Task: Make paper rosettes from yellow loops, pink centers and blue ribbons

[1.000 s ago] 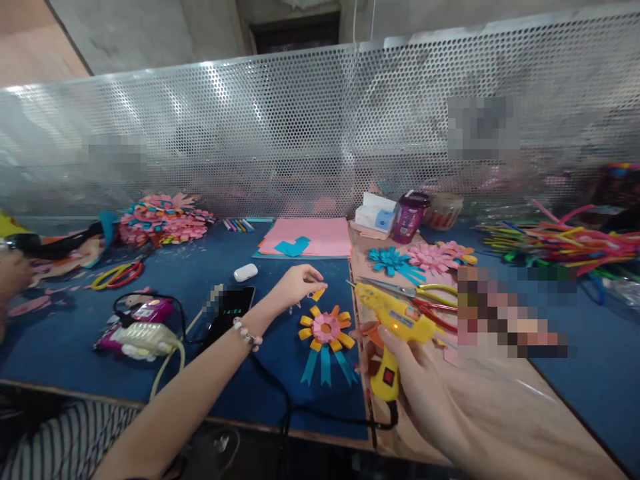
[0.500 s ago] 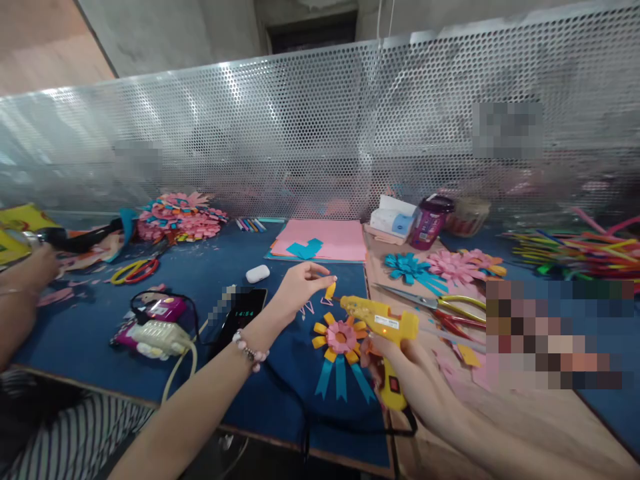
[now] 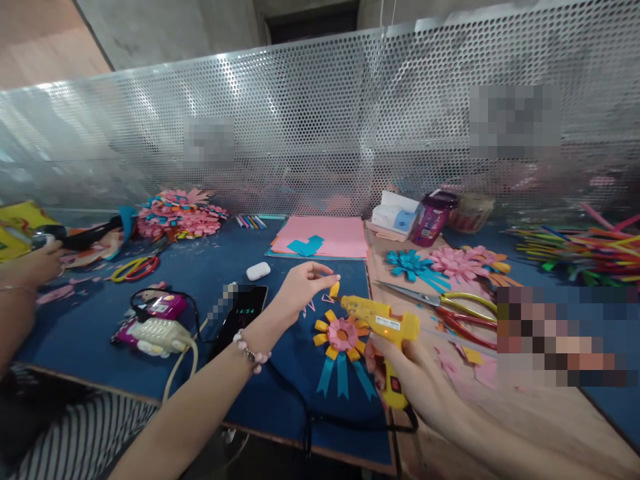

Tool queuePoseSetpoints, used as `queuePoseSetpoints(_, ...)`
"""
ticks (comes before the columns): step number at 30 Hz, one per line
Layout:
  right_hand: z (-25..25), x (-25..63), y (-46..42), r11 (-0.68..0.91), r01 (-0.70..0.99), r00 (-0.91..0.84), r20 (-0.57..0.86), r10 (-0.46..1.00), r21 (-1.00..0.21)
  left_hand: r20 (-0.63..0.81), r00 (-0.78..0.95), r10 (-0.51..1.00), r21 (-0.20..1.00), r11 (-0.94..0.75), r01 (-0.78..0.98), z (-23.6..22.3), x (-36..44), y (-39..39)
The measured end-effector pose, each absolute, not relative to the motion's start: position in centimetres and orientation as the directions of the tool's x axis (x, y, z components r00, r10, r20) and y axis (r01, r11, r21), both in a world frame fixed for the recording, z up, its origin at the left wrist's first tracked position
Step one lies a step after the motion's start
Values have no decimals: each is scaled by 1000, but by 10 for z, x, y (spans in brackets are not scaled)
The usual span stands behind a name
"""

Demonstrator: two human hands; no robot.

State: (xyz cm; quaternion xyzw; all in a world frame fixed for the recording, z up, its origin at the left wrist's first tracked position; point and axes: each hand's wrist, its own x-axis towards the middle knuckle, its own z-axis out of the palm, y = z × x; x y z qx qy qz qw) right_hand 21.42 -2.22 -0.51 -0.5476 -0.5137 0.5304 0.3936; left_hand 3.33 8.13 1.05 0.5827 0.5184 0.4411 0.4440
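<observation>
My left hand (image 3: pixel 305 288) pinches a small yellow paper strip (image 3: pixel 335 289) between thumb and fingertips. Wrapped around the handle of a yellow hot glue gun (image 3: pixel 383 319) is my right hand (image 3: pixel 400 357); the nozzle points left and meets or nearly meets the strip's lower end. Just below both hands a paper flower (image 3: pixel 342 335) lies on the blue table, with a pink centre, yellow-orange loops and blue ribbon tails. Small pink paper outlines (image 3: pixel 310 303) lie beneath my left fingers. Scissors (image 3: pixel 450 307) with yellow and red handles rest right of the glue gun.
Pink paper sheets (image 3: pixel 340 233) lie at the back, near a purple cup (image 3: pixel 434 219). A phone (image 3: pixel 243 313), a white case (image 3: pixel 258 271) and a power strip (image 3: pixel 160 333) sit on the left. A black cord crosses the front. At far left is another person's hand (image 3: pixel 43 263).
The glue gun has moved left and its nozzle has come up to the yellow strip. My left hand has lifted the strip slightly and stays nearly still since. The view has shifted a little.
</observation>
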Motion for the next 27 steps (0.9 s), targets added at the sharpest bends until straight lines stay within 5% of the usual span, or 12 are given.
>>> queuePoseSetpoints(27,-2,214,-24,-210,116,-112,-223,968,-971,61,50,997,981,-69,184,8,33,81)
